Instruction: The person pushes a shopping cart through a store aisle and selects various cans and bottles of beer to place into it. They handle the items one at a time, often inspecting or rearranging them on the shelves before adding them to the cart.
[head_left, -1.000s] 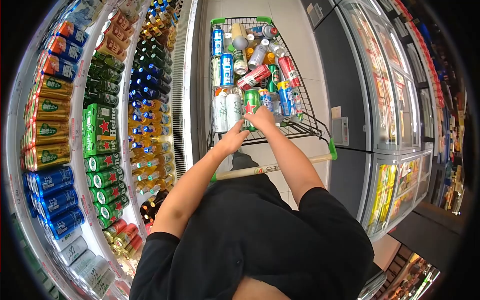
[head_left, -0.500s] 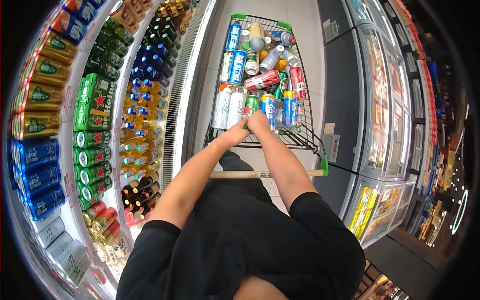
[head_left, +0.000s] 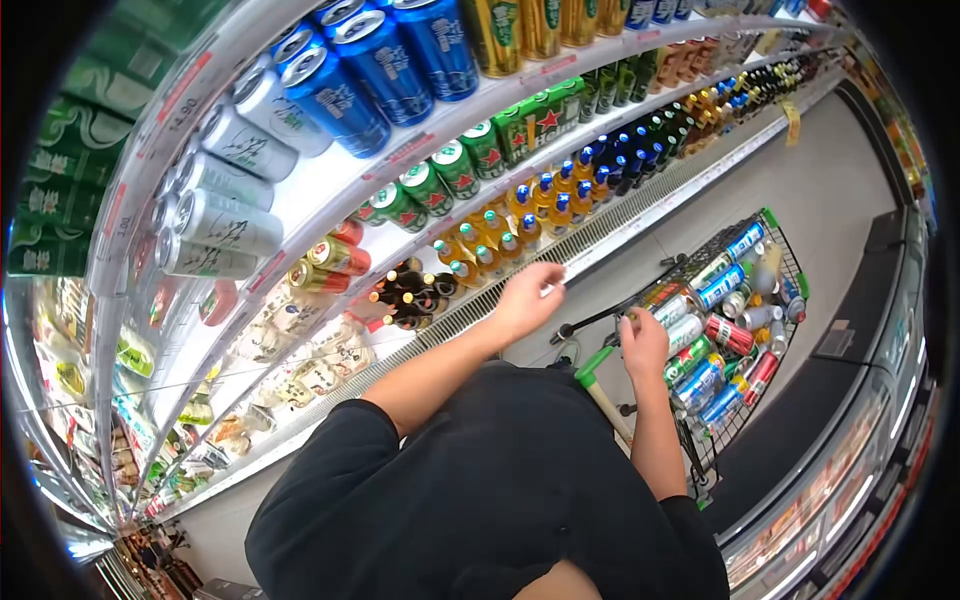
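My left hand [head_left: 530,300] is raised in front of the lower drinks shelves, its fingers loosely bent and apart, with nothing visible in it. My right hand [head_left: 643,343] is just left of the cart's load, fingers curled together; whether they hold anything small is unclear. The cart [head_left: 768,217] stands at the right, full of cans and bottles. Nearest my right hand are white cans [head_left: 684,333] and a green can [head_left: 688,357]. A red can [head_left: 730,335] lies further in. The cart's pale handle [head_left: 605,395] is below my right hand.
Along the left, shelves hold blue cans [head_left: 385,65], white cans [head_left: 220,232], green cans [head_left: 427,187], amber bottles [head_left: 487,240] and dark bottles [head_left: 410,290]. Grey floor [head_left: 815,180] runs beyond the cart. Glass-fronted freezers [head_left: 850,440] line the right side.
The view has swung left toward the shelves, so the cart now appears at the right. My hands, together at the green can before, are apart and off the cans.
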